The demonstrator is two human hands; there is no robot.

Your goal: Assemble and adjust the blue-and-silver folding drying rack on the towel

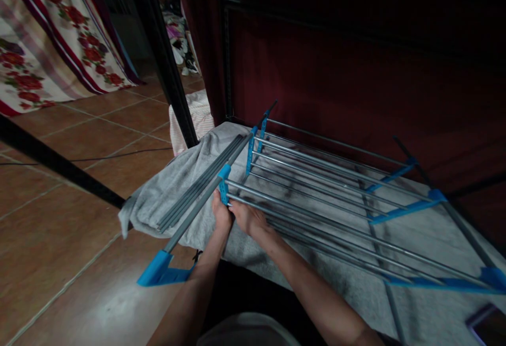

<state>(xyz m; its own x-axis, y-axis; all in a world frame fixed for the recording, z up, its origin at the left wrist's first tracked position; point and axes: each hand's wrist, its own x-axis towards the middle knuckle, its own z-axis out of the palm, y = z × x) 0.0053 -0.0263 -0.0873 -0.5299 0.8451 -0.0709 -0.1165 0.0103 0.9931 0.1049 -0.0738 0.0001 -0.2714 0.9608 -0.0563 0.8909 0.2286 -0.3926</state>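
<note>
A rack of grey metal rods point(343, 178) with blue plastic joints lies on a grey blanket. My left hand point(221, 210) is closed on the lower part of the nearest blue bracket point(223, 190), at the rack's left side. Beside it my right hand point(247, 216) is closed at the end of a rod just below that bracket; its fingertips are partly hidden. A loose bundle of grey tubes point(201, 185) rests on the blanket left of the rack. A blue corner piece point(164, 271) caps the near end of the long side pole.
Black metal frame posts point(162, 50) stand at the left, and a dark red curtain point(336, 87) hangs behind. A phone-like object point(488, 325) lies at the lower right. Tiled floor point(59, 230) and a floral cloth point(79, 35) show at left.
</note>
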